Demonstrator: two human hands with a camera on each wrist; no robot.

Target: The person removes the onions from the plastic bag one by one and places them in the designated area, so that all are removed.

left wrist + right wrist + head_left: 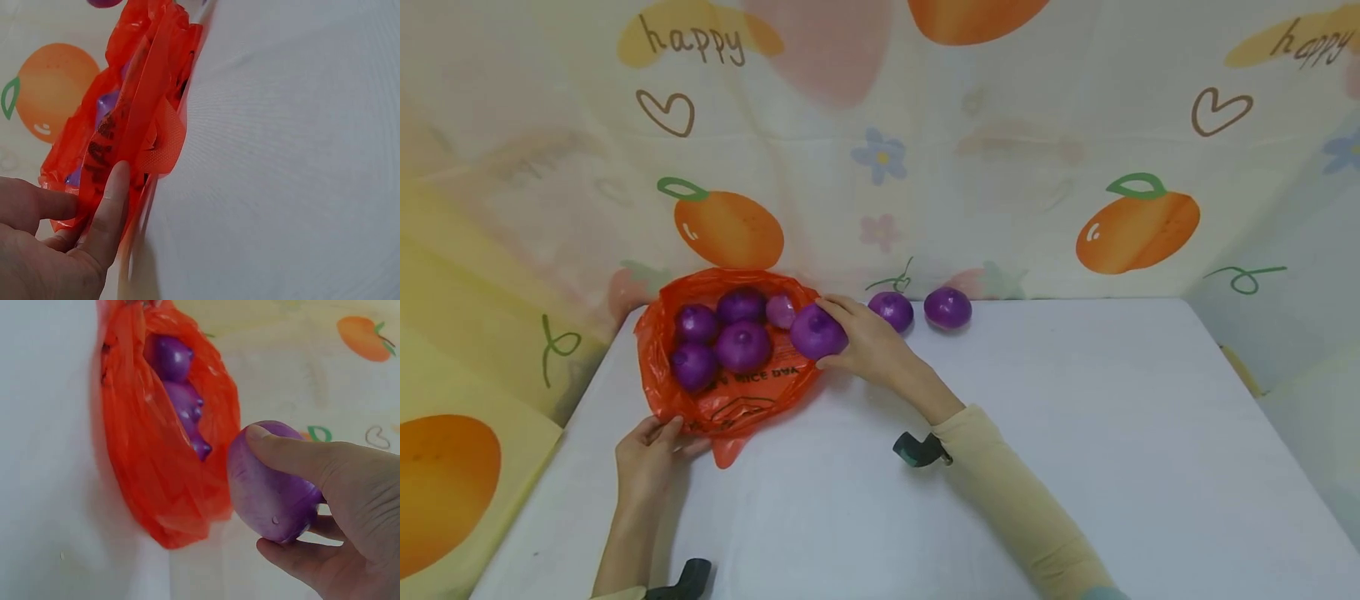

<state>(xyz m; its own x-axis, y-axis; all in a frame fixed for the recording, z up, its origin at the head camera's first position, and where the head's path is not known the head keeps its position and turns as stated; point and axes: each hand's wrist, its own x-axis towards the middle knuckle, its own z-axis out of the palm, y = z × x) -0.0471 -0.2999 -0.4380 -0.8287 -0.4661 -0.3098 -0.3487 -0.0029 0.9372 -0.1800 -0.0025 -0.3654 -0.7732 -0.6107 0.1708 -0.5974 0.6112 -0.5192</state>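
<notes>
A red plastic bag (653,367) lies wide open at the left of the table, with several purple onions (743,347) inside toward its far left. My left hand (646,467) pinches the bag's near rim between thumb and fingers, as the left wrist view also shows. In my right hand (872,346) is another purple onion (817,332), gripped with the thumb on one side and fingers on the other. That onion overlaps the bag's right rim in the head view; the right wrist view shows it beside the bag mouth, with smooth, shiny skin (265,481).
Two more purple onions, one nearer the bag (892,311) and one farther right (948,308), rest at the table's back edge. Behind the white table (1075,433) hangs a printed cloth (1015,200) with oranges and flowers. Dark camera mounts (917,450) sit on both wrists.
</notes>
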